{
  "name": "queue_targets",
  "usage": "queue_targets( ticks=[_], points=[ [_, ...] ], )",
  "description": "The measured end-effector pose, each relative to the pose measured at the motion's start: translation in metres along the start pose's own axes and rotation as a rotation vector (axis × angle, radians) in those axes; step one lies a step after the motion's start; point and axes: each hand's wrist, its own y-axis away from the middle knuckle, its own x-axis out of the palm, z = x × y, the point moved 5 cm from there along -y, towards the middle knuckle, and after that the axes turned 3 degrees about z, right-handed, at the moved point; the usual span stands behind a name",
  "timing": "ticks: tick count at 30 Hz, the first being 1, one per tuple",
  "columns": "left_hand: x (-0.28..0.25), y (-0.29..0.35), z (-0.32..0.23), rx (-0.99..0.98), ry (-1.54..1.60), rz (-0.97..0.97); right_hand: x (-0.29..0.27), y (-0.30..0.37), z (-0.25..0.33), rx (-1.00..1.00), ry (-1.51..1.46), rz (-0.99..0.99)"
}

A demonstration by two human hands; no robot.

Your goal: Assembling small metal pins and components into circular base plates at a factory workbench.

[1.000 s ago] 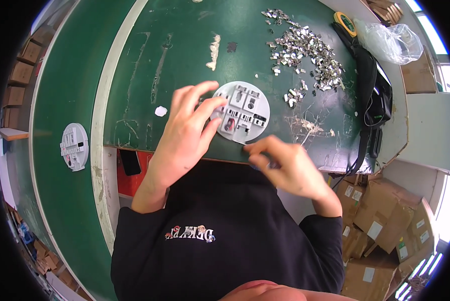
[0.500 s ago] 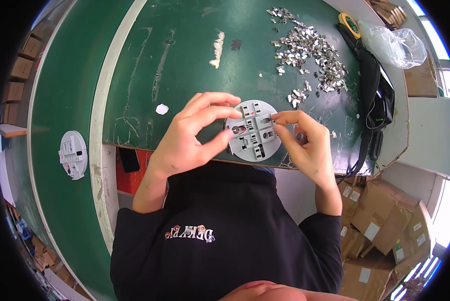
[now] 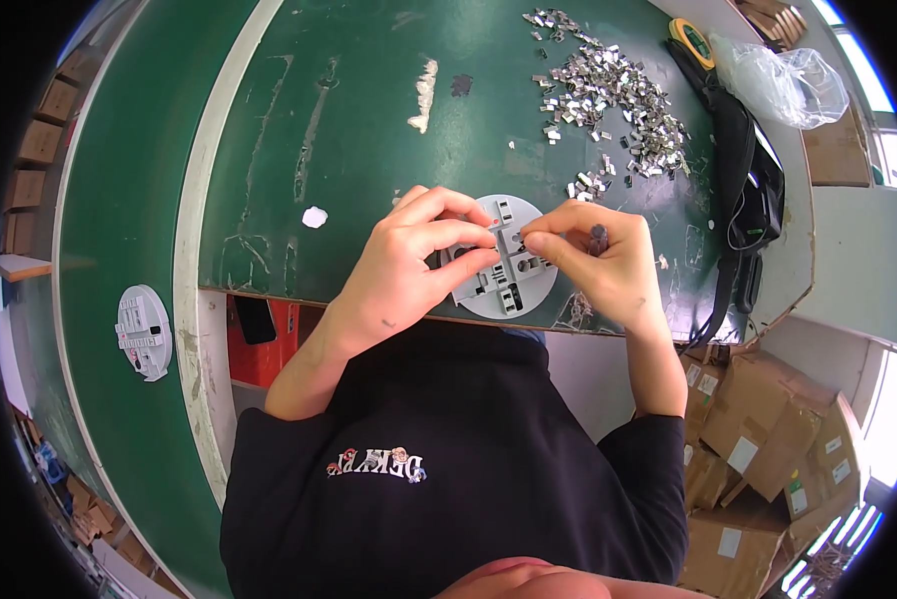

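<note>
A round grey plastic base (image 3: 530,290) with raised slots and small fittings lies at the table's front edge, between my hands. My left hand (image 3: 413,262) reaches over its left side, thumb and fingertips drawn close together above the middle; anything between them is too small to make out. My right hand (image 3: 608,262) is at the base's right side, thumb and forefinger pinched over a slot. A dark, round-ended tool (image 3: 598,238) is tucked in that hand, most of it hidden by the fingers. Whether the pinch also holds a small part is hidden.
Loose small metal clips (image 3: 618,95) are heaped at the far right. Beside them are a black bag (image 3: 753,190), a yellow tape-like object (image 3: 690,42) and a clear plastic bag (image 3: 783,85). A second grey base (image 3: 144,332) lies on the left surface. Cardboard boxes (image 3: 758,429) stand lower right.
My left hand has moved right over the base, its thumb and fingers closing together. My right hand has shifted slightly left and turned, bringing the dark tool end higher into view.
</note>
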Motion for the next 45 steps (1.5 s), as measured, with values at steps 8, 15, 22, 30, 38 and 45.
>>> queue_targets(
  ticks=[8,15,22,30,38,45],
  points=[
    [0.002,0.008,-0.004,-0.074,0.078,-0.092,0.005,-0.009,-0.01,0.128,-0.058,0.046],
    [-0.004,0.013,-0.002,-0.063,0.085,-0.129,0.006,-0.011,-0.012,0.14,-0.069,0.043],
    [0.005,0.005,-0.005,-0.025,0.016,-0.141,0.006,-0.008,-0.008,0.144,-0.157,0.042],
    [0.012,0.009,-0.006,-0.035,0.04,-0.152,0.011,-0.005,-0.01,0.142,-0.173,0.078],
    [0.01,-0.004,-0.004,-0.01,0.001,-0.114,0.006,-0.017,-0.01,0.187,-0.181,0.123],
    [0.014,0.009,-0.007,0.005,0.001,-0.158,0.012,-0.01,-0.008,0.177,-0.142,0.151]
  ],
)
